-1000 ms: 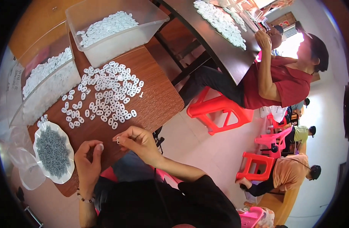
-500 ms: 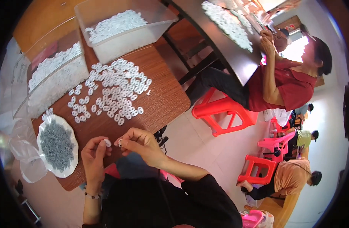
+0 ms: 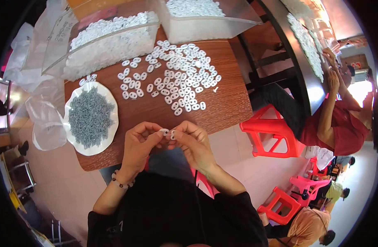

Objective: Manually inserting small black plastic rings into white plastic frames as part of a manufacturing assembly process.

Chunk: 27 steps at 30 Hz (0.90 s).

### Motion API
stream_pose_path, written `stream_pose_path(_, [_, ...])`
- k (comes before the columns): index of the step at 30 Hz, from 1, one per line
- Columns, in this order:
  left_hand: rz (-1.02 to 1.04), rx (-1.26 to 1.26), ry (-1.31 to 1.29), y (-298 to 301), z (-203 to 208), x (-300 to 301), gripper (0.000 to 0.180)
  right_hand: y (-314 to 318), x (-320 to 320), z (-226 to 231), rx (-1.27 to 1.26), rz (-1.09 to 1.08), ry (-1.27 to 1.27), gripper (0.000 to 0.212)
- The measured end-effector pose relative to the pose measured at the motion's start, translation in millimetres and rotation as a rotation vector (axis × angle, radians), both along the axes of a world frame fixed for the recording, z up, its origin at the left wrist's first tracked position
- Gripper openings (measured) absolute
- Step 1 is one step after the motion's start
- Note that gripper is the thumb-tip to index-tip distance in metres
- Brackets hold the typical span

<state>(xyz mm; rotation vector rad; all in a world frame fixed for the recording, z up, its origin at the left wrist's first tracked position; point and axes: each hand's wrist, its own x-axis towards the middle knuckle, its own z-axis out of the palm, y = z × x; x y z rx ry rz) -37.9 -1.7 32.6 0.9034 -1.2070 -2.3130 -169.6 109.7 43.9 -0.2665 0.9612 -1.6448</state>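
Observation:
Both my hands meet at the near edge of a brown wooden table (image 3: 226,103). My left hand (image 3: 140,145) and my right hand (image 3: 193,143) pinch a small white oval plastic piece (image 3: 167,132) between their fingertips. Many similar white pieces (image 3: 176,74) lie spread on the table beyond my hands. A white plate (image 3: 107,138) heaped with small grey metal parts (image 3: 90,117) sits left of my left hand. A bead bracelet circles my left wrist.
Two clear plastic bins (image 3: 110,41) (image 3: 205,18) full of white pieces stand at the table's far side. Plastic bags (image 3: 45,123) hang at the left. A person in a red shirt (image 3: 341,123) works at a dark table (image 3: 300,53) to the right. Red and pink stools (image 3: 271,131) stand on the floor.
My hands have come together over the table's near edge and now hold the white piece between them. The view has tilted, so the table and bins sit lower and closer.

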Motion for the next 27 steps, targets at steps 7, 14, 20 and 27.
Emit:
stream_pose_path(7, [-0.094,0.076,-0.026,-1,3,4,0.012,-6,-4,5,0.008,-0.024,0.019,0.011])
stream_pose_path(14, [-0.133,-0.067,-0.098,1,4,5,0.019,-10,-8,0,0.076,0.006,0.046,0.011])
stream_pose_path(20, [-0.095,-0.105,-0.110,0,2,7,0.020,-11,-8,-6,0.080,0.045,0.055,0.010])
stream_pose_path(27, [-0.154,-0.225,-0.132,-4,-5,13,0.023,-12,-7,-10,0.084,0.057,0.040,0.009])
